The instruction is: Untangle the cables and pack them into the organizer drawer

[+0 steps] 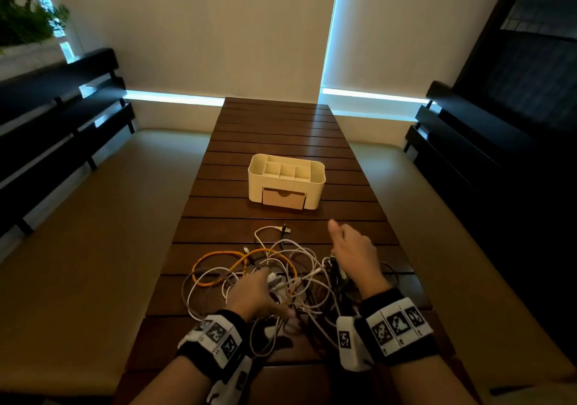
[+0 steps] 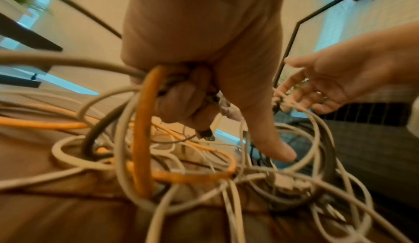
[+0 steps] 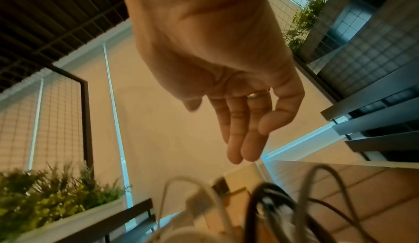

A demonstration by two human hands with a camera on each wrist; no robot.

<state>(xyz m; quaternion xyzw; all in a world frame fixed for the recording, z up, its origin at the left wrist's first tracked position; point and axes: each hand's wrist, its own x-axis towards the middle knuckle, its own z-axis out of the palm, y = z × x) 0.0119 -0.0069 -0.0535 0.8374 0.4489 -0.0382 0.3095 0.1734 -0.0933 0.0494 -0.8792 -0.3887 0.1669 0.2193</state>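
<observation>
On the near end of the slatted wooden worktop (image 1: 281,142) lies a tangle of cables (image 1: 299,279), spread wider left to right than front to back. At its left an orange cable (image 1: 218,253) loops out. The left hand (image 1: 253,295) has its fingers curled round a bunch of white and orange strands. The right hand (image 1: 356,254) hovers over the tangle's right side, fingers straight and relaxed, holding nothing. Beyond stands the cream organizer (image 1: 286,181), long axis left to right, its drawer (image 1: 283,198) facing the person.
</observation>
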